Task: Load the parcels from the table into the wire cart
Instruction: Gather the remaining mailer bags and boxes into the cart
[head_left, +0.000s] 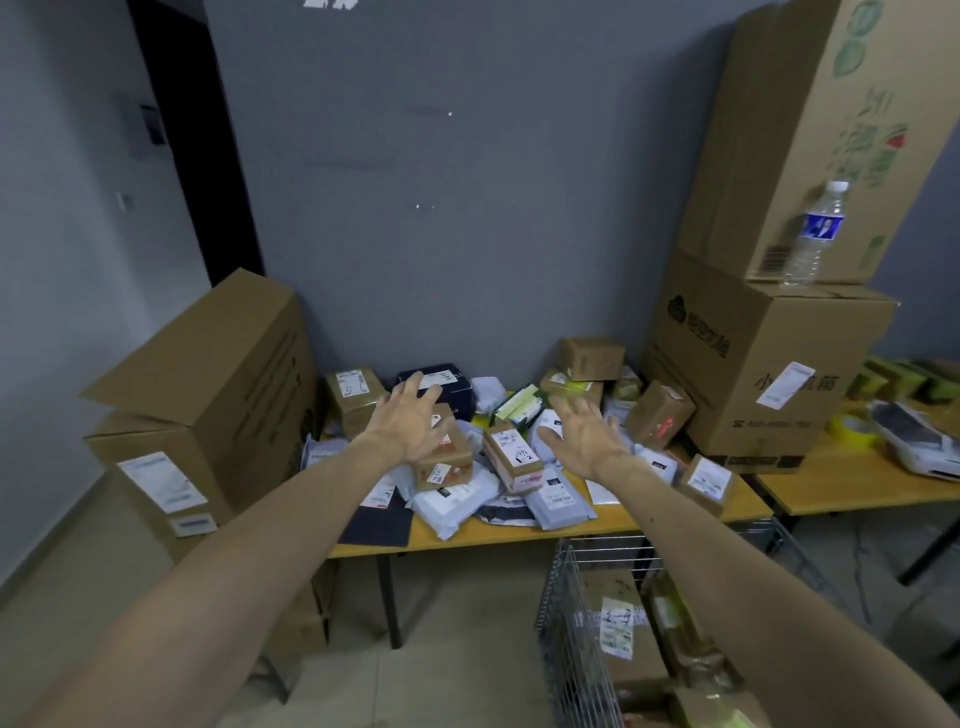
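A heap of parcels covers the yellow table (467, 540): small cardboard boxes, grey poly bags and a dark blue box (457, 395). My left hand (410, 421) hovers open, fingers spread, over a small brown box (447, 460). My right hand (582, 436) is open too, above the grey bags to the right of a labelled box (511, 457). Neither hand holds anything. The wire cart (576, 639) stands below the table's front edge at the lower right, with brown parcels inside.
Large cardboard boxes (208, 395) are stacked at the left end of the table and taller ones (769, 364) at the right, with a water bottle (815, 234) on top. A second table (857, 488) to the right carries yellow tape and a white device.
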